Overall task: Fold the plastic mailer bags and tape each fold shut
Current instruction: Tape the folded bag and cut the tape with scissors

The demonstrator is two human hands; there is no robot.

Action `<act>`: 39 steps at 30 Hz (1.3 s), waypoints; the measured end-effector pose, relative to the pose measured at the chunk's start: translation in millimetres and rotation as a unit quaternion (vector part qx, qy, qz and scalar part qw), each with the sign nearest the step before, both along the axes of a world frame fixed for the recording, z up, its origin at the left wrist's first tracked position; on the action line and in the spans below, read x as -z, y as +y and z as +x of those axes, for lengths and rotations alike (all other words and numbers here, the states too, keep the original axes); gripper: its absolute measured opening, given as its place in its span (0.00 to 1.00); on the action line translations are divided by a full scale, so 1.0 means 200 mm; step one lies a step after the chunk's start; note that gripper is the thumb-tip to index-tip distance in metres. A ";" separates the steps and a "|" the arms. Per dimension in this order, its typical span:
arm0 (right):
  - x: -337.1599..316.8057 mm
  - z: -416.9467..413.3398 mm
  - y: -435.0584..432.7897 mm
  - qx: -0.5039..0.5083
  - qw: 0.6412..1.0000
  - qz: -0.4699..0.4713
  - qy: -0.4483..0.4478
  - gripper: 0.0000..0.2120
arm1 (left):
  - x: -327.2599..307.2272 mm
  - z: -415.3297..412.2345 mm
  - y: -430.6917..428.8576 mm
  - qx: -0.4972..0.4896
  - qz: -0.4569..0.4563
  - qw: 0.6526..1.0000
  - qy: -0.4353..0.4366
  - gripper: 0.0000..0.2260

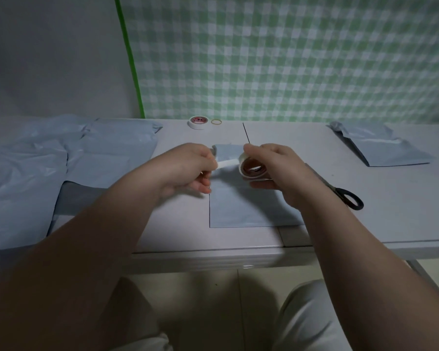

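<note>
Clock positions are taken from the middle of the table [183,231], with 12 at the far edge.

1. Loose mailer bags [36,168], pale blue plastic, 9 o'clock. A rumpled, overlapping heap that lies flat and hangs over the near edge. Whether anything is inside them cannot be told.
2. Left hand [188,168], centre, raised over the table. Thumb and forefinger pinch the free end of the tape strip [227,163]; the other fingers are loosely curled beneath.
3. Spare roll [199,122], white with a red-printed core, 12 o'clock, lying flat at the far edge.
4. Rubber band [216,121], yellowish, just beside the spare roll at its 3 o'clock.
5. Folded mailer bag [243,206], centre, flat on the table below both hands, far end partly hidden by them. Contents cannot be told.
6. Tape roll [251,169], white with a brown core, held on edge. The strip runs from it towards 9 o'clock.
7. Right hand [281,173], centre. Fingers and thumb grasp the tape roll round its rim.
8. Scissors [345,196], black handles, 3 o'clock, blades partly hidden behind the right wrist.
9. Stacked mailer bags [385,150], 2 o'clock, lying flat, far ends crumpled. Contents cannot be told.
</note>
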State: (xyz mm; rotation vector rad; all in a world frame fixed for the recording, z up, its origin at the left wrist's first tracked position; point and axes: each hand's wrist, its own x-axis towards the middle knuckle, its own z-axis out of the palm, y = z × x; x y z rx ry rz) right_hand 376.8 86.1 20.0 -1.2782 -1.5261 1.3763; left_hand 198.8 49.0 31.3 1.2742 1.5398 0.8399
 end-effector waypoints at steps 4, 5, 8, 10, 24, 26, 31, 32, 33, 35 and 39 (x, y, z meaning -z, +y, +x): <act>0.06 -0.02 0.02 0.026 0.999 0.001 0.040 0.12 | 0.05 0.01 0.02 -0.020 -0.060 0.994 -0.090 0.08; 0.07 -0.03 0.03 0.029 0.999 0.008 0.036 0.14 | 0.06 0.02 0.03 -0.023 -0.068 0.993 -0.093 0.08; 0.13 -0.04 0.03 0.036 0.999 0.018 0.025 0.12 | 0.09 0.02 0.05 -0.029 -0.075 0.995 -0.065 0.08; 0.17 -0.05 0.03 0.042 0.999 0.024 0.026 0.11 | 0.11 0.02 0.07 -0.027 -0.070 0.996 -0.041 0.08; 0.15 -0.10 0.04 0.019 0.988 0.092 -0.121 0.10 | 0.09 -0.03 0.12 0.051 -0.027 0.979 0.197 0.06; 0.14 -0.10 0.04 0.013 0.987 0.094 -0.132 0.10 | 0.09 -0.03 0.12 0.059 -0.026 0.976 0.209 0.06; 0.12 -0.11 0.04 -0.002 0.978 0.112 -0.178 0.10 | 0.09 -0.03 0.12 0.074 -0.023 0.971 0.224 0.07; 0.11 -0.11 0.04 -0.006 0.976 0.114 -0.186 0.10 | 0.09 -0.03 0.12 0.075 -0.024 0.970 0.228 0.07; 0.11 -0.11 0.04 -0.009 0.975 0.114 -0.192 0.10 | 0.09 -0.03 0.12 0.076 -0.024 0.969 0.233 0.06; 0.10 -0.11 0.04 -0.015 0.973 0.114 -0.201 0.11 | 0.09 -0.03 0.12 0.079 -0.023 0.967 0.243 0.06; 0.09 -0.12 0.04 -0.022 0.966 0.120 -0.227 0.11 | 0.09 -0.02 0.13 0.085 -0.024 0.962 0.258 0.06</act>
